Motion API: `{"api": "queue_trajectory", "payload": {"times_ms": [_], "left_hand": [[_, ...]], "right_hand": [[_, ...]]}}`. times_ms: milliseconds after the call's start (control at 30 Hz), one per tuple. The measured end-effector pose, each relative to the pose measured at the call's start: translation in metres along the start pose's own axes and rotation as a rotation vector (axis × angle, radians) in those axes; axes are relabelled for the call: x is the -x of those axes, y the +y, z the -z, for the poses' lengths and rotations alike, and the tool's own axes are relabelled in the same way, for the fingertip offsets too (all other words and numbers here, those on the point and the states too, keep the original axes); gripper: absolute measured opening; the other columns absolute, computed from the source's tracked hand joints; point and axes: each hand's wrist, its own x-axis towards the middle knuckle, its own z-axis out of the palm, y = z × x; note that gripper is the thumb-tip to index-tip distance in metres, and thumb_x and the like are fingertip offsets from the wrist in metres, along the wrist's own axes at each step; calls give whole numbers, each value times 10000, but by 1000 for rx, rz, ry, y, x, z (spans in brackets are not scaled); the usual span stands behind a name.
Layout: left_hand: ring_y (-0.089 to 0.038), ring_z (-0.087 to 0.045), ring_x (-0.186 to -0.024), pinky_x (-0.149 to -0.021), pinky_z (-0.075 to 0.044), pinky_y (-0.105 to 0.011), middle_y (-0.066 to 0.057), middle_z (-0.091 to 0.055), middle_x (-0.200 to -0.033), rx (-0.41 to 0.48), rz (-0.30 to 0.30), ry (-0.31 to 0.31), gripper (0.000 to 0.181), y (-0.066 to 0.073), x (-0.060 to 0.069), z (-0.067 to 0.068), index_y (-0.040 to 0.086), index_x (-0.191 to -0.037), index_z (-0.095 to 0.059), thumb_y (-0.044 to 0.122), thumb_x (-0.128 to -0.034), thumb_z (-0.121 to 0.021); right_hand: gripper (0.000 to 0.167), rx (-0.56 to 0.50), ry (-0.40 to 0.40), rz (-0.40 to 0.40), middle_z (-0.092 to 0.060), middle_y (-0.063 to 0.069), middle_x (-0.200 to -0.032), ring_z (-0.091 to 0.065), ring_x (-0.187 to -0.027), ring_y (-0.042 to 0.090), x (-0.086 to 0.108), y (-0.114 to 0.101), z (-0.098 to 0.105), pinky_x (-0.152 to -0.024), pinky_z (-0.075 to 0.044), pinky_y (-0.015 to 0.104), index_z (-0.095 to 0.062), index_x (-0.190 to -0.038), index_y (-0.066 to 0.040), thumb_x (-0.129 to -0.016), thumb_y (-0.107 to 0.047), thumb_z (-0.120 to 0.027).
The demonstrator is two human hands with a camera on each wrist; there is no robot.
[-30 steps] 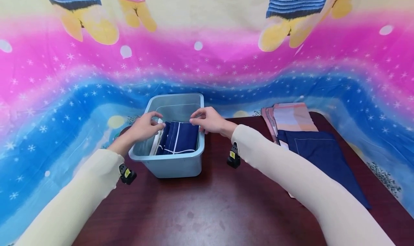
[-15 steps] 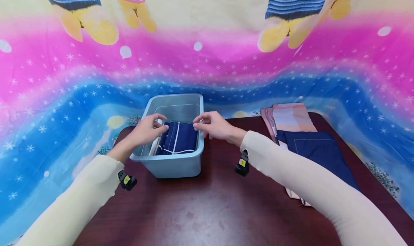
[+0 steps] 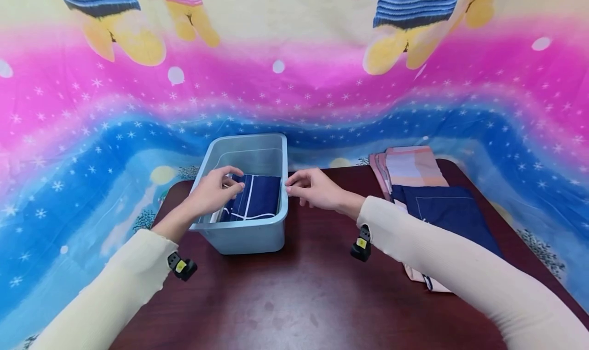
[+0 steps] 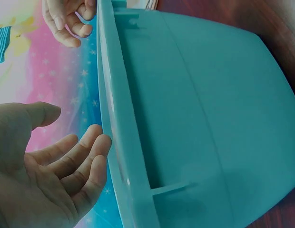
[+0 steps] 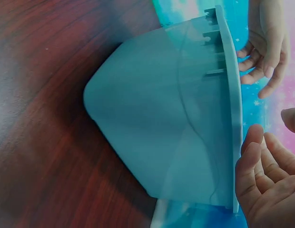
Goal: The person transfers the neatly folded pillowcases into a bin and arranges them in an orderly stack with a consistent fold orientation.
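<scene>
A grey-blue bin (image 3: 250,240) stands on the table, holding a folded navy cloth (image 3: 263,196) with white lines and, to its left, a whitish item partly hidden by the left hand. My left hand (image 3: 213,190) hovers over the bin's left side, fingers loosely bent around nothing. Just outside the bin's right rim is my right hand (image 3: 319,189), its fingers relaxed and empty. The left wrist view shows the left palm (image 4: 52,175) beside the bin's rim (image 4: 121,118); in the right wrist view the right hand (image 5: 271,185) is near the rim (image 5: 233,104).
At the right of the dark red table (image 3: 276,299) lie a folded navy cloth (image 3: 446,206) and a pink-and-white checked cloth (image 3: 411,166), partly behind my right sleeve (image 3: 442,253). A patterned curtain (image 3: 322,84) hangs behind the table.
My right hand has moved right, from over the navy cloth in the bin to outside the rim. My left hand has shifted slightly right and down.
</scene>
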Motion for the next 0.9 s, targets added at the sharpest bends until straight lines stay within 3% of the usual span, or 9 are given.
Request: {"api": "queue_trajectory", "payload": {"times_ms": [333,633,900], "left_hand": [[-252,-703,-1005,-829,-565,-394,-153,-733,-1174,23,-29,-22,398,8,5,-11,88,-1393,-535,263,-1036,-556],[-233,-702,-1004,-894,-566,-439,-124,-749,-1141,73,-74,-31,380,17,7,-19,99,-1384,-548,256,-1038,-562],[-221,-686,-971,-831,-562,-385,-112,-751,-1130,105,-87,-33,368,25,7,-23,116,-1367,-561,262,-1030,-581]], "right_hand": [[248,9,-8,8,-724,98,-954,-611,-696,255,17,10,12,-573,-503,324,-672,-1192,-35,-986,-168,-632],[255,16,10,4,-733,122,-1021,-614,-680,185,30,16,27,-587,-514,323,-662,-1210,-51,-993,-180,-626],[272,3,17,8,-726,138,-1079,-627,-727,211,40,22,40,-611,-524,312,-638,-1251,-47,-1023,-188,-585]]}}
